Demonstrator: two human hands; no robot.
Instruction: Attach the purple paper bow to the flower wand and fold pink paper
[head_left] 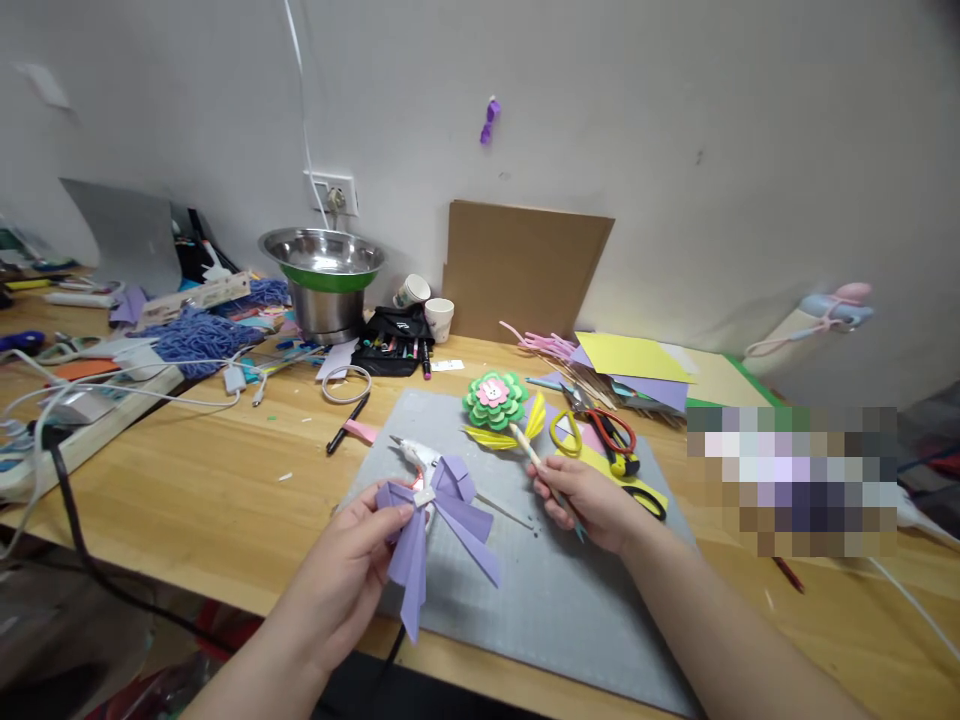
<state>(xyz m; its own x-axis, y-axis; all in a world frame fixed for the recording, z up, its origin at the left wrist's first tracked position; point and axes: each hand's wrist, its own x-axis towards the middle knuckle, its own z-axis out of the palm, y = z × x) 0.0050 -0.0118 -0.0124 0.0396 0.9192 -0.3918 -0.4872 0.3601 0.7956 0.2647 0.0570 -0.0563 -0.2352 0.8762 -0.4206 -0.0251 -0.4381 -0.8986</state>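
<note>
My left hand is closed on a purple paper bow with long tails, holding it just above the grey cutting mat. My right hand grips the stick of a green and pink paper flower with yellow leaves, its head tilted up and to the left. A white glue gun lies on the mat behind the bow.
Red and yellow scissors lie at the mat's right. Coloured paper sheets, a cardboard panel, a steel bowl, a marker pouch, two paper cups, cables and blue yarn crowd the wooden table.
</note>
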